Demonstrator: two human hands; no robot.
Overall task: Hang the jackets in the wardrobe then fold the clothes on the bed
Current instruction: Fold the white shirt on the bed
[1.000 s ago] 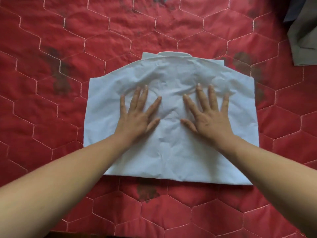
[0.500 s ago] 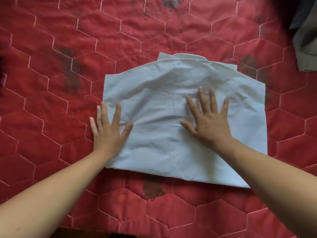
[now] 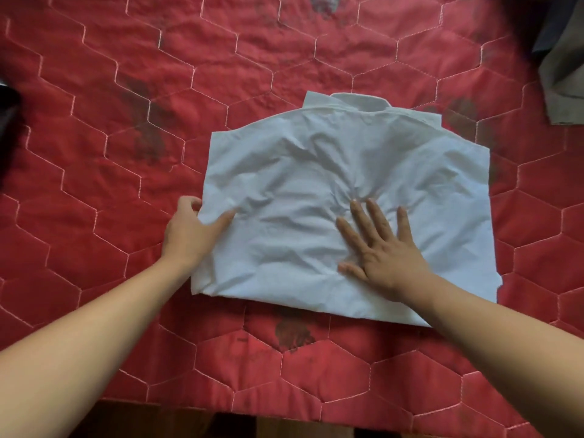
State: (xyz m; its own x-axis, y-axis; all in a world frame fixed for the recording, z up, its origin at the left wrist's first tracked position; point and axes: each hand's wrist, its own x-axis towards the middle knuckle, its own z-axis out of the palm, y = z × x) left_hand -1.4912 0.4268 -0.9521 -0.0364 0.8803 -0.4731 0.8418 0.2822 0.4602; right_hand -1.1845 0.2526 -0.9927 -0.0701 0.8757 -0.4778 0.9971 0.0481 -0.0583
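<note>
**A:** ok so where are we at w/ this one? jackets or folding?

**B:** folding, def. We've got the white shirt (image 3: 331,191) lying back-side up on the red quilt (image 3: 126,121). Its collar (image 3: 357,102) is at the far edge and it's already down to a squarish shape, so imo we're mid-fold. Can't tell from here if the jackets are done, no wardrobe in view.

**A:** hands?

**B:** Left hand (image 3: 189,235) is at the shirt's left edge. Thumb (image 3: 222,220) is on top and the other fingers are curled round the edge, so it's clamped on the cloth. Right hand (image 3: 385,257) is flat on the shirt, a bit right of its middle. Its fingers (image 3: 380,221) are spread apart and straight, pressing down and gripping nothing. The cloth bunches up just past the fingertips.

**A:** next move?

**B:** Our guess: lift that left edge and bring it over toward the shirt's middle, w/ the right hand as the anchor/crease line. We need to keep the right palm down so the shirt doesn't slide on the quilt, then smooth out the wrinkles after.

**A:** anything else left?

**B:** There's a grey garment (image 3: 562,74) well beyond the shirt's far right corner, not folded afaict. Prob next in line.
</note>
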